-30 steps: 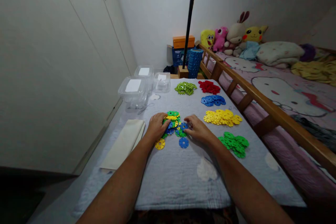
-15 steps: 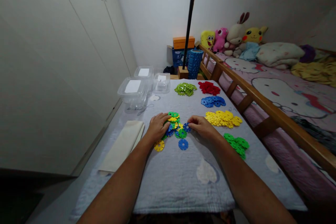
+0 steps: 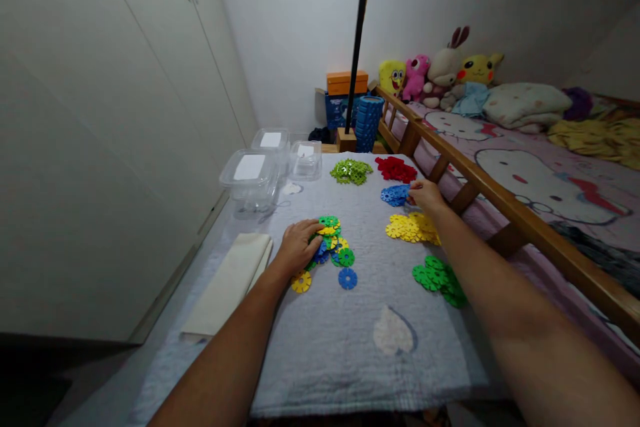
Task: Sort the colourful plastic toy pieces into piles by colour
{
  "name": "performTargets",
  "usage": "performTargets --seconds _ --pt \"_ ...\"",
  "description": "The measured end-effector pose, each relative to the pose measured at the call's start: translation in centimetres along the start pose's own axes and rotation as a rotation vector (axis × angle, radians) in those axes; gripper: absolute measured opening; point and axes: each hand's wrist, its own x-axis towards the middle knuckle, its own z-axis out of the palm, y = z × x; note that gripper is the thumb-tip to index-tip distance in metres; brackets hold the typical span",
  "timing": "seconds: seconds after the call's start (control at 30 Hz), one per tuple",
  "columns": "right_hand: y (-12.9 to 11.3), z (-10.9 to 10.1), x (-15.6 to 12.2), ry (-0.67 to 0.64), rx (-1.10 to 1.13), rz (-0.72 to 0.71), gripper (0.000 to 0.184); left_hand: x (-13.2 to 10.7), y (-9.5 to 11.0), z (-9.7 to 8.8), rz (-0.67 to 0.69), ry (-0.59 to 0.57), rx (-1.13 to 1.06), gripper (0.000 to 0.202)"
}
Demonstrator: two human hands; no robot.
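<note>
A mixed pile of green, yellow and blue plastic discs [image 3: 331, 240] lies on the grey quilted cloth [image 3: 350, 340]. My left hand [image 3: 296, 248] rests on the pile's left edge with its fingers loosely bent on the discs and gripping nothing. My right hand [image 3: 424, 195] reaches far right to the blue disc pile [image 3: 394, 195], its fingertips pinched at the pile's right edge on a blue disc. Sorted piles lie around it: red [image 3: 396, 169], light green [image 3: 351, 171], yellow [image 3: 410, 227] and dark green [image 3: 436, 276]. A single blue disc [image 3: 347, 278] and a yellow disc [image 3: 301, 281] lie loose.
Clear plastic lidded boxes [image 3: 250, 177] stand at the back left. A folded cream cloth [image 3: 227, 283] lies on the left. A wooden bed rail [image 3: 500, 203] runs along the right side, with soft toys [image 3: 440, 70] beyond. A black pole [image 3: 356, 40] rises at the back.
My right hand has left the mixed pile and moved back and right to the blue pile; the blue disc at its fingertips is gone from the mixed pile. My left hand has stayed.
</note>
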Motion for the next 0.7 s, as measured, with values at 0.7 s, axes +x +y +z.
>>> performTargets --seconds 0.7 --pt "1.2 0.6 1.6 0.077 0.05 0.059 0.017 0.0 0.0 0.1 0.009 0.014 -0.001 0.034"
